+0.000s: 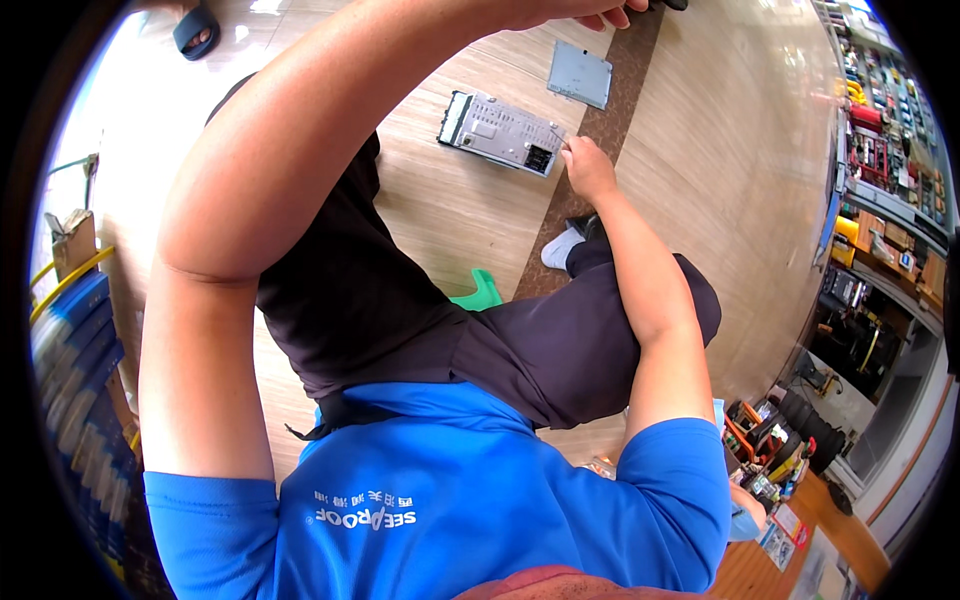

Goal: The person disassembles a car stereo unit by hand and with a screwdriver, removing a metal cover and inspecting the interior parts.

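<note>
On the floor before me lies a silver metal car stereo [505, 135], with a dark edge at its left end and a black block near its right end. My right hand [590, 168] is at its right end, fingers closed in a pinch. Whatever thin thing they may hold is too small to make out. My left arm is raised across the view; my left hand [585, 10] is at the top edge, mostly cut off, with only a few fingertips showing. A flat grey metal cover [580, 74] lies beyond the stereo.
Between my legs shows a green plastic piece [480, 290]. A dark floor strip [620, 95] runs past the stereo. Blue stacked goods [75, 345] stand at left, loaded shelves [895, 130] at right. A person's sandalled foot [197, 35] is at far left, and a wooden bench [835, 530] at lower right.
</note>
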The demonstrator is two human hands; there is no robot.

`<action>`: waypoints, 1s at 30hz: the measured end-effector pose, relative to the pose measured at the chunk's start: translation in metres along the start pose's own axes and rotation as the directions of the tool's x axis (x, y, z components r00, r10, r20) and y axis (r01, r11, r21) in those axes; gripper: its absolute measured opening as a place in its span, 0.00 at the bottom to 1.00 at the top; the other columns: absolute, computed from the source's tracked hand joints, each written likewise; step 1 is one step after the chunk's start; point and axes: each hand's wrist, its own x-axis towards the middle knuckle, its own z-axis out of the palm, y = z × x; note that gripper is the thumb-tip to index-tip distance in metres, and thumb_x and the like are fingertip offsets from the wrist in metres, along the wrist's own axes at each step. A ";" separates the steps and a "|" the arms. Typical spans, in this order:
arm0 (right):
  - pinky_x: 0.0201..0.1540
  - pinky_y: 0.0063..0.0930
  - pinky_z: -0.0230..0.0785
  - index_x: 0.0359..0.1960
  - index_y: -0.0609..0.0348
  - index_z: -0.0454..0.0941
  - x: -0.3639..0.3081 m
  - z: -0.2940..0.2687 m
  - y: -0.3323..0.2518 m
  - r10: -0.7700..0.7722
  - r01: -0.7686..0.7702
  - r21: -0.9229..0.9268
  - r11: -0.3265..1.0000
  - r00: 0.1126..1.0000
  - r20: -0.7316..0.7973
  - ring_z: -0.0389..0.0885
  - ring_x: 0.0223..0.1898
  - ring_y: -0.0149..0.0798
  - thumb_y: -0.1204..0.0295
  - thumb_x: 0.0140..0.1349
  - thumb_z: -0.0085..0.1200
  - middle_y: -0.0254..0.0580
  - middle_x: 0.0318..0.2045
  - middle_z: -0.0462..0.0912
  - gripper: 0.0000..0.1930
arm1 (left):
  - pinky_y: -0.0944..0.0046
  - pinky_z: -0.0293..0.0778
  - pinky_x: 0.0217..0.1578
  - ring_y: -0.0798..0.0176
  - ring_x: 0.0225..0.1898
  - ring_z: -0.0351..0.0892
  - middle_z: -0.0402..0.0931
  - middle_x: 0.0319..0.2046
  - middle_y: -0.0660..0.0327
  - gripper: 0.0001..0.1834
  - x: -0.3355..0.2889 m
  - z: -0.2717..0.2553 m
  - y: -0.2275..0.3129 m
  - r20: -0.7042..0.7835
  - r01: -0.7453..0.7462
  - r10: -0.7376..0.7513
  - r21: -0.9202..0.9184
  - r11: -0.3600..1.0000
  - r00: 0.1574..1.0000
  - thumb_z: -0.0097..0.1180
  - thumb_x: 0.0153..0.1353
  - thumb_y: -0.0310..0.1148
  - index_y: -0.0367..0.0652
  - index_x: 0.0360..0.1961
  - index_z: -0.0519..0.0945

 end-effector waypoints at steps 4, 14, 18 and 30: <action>0.46 0.51 0.74 0.40 0.60 0.76 0.006 0.001 -0.005 -0.011 0.011 -0.001 1.000 1.000 0.003 0.80 0.45 0.58 0.66 0.66 0.53 0.54 0.43 0.81 0.10 | 0.64 0.78 0.37 0.62 0.36 0.80 0.81 0.37 0.55 0.19 -0.003 -0.007 0.001 0.000 0.002 -0.002 0.029 1.000 1.000 0.52 0.67 0.39 0.30 0.43 0.80; 0.44 0.51 0.74 0.39 0.59 0.76 0.008 0.004 -0.004 -0.014 0.016 -0.082 0.997 1.000 0.014 0.81 0.42 0.58 0.67 0.65 0.54 0.52 0.40 0.80 0.09 | 0.63 0.79 0.39 0.61 0.37 0.81 0.81 0.38 0.54 0.20 -0.003 -0.005 0.001 -0.011 0.084 -0.084 0.073 0.994 0.996 0.52 0.66 0.40 0.30 0.43 0.81; 0.45 0.51 0.75 0.38 0.59 0.76 0.010 0.001 -0.009 -0.002 0.006 -0.091 0.996 0.999 0.050 0.81 0.44 0.57 0.66 0.66 0.52 0.53 0.42 0.81 0.09 | 0.63 0.79 0.40 0.61 0.38 0.81 0.82 0.38 0.54 0.20 -0.008 -0.010 0.002 0.018 0.023 -0.024 0.068 0.997 1.000 0.52 0.65 0.40 0.30 0.43 0.81; 0.47 0.49 0.75 0.38 0.60 0.77 0.012 0.001 -0.006 -0.006 0.011 -0.074 0.997 0.998 0.064 0.81 0.45 0.57 0.67 0.65 0.53 0.53 0.42 0.81 0.09 | 0.62 0.79 0.41 0.59 0.39 0.82 0.82 0.40 0.51 0.21 -0.007 -0.006 0.003 0.050 0.018 -0.024 0.106 0.994 0.998 0.52 0.66 0.39 0.29 0.46 0.80</action>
